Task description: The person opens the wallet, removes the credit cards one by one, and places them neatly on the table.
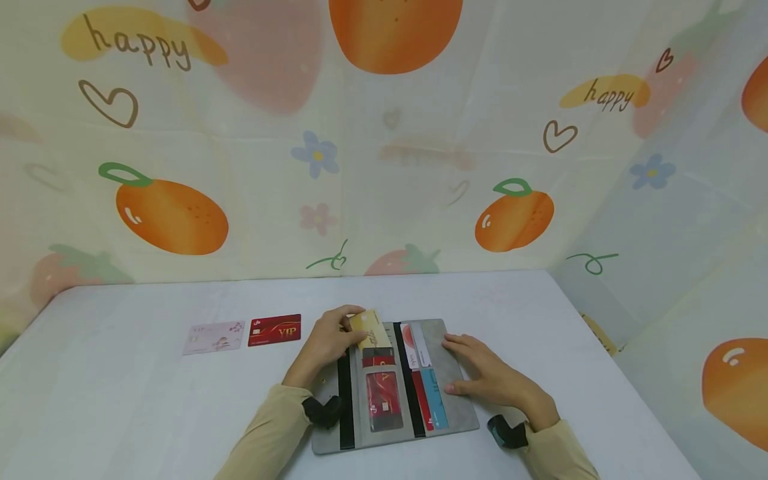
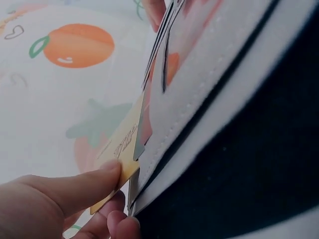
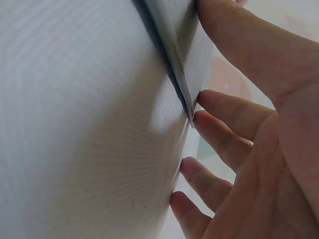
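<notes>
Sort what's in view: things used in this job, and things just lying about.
In the job:
gold card, left hand pinching it
gray card holder, right hand touching it

Lying about:
pale pink card
red VIP card
(both may yet be wanted)

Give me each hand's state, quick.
Left hand: closed, pinching the gold card.
Right hand: open, fingers touching the gray card holder.

The white table (image 1: 132,413) carries an open gray wallet (image 1: 411,393); left of it, a red card (image 1: 275,331) and a pink card (image 1: 213,338).
</notes>
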The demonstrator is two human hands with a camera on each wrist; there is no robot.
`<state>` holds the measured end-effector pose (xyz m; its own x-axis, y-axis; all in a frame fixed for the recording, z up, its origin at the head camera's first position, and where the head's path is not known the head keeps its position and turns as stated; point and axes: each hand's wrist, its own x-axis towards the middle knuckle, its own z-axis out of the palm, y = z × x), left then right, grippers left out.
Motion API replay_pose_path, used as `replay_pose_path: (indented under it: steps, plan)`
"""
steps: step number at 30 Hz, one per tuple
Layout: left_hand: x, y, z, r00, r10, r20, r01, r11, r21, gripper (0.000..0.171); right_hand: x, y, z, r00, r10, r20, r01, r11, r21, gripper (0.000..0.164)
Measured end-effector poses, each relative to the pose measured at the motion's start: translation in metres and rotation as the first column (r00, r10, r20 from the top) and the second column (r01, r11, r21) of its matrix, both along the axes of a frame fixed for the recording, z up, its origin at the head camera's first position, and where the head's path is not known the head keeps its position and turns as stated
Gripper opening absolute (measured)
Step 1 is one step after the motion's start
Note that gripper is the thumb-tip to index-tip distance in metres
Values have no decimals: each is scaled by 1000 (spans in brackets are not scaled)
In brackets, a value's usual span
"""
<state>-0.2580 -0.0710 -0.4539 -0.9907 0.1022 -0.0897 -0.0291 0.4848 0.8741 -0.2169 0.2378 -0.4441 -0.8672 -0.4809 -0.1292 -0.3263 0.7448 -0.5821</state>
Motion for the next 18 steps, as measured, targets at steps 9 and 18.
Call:
replay_pose_path:
  steps: [9,18]
  plan:
    - [-2,-2,-2,998,56,-25,-54,995,90,37,0,0,-1,1000,2,-1,-2,1000,-1,82]
    - [-2,-11,-3,997,31,-67,-18,980,197,33,0,0,1,1000,-3,17,3,1000,-17,82]
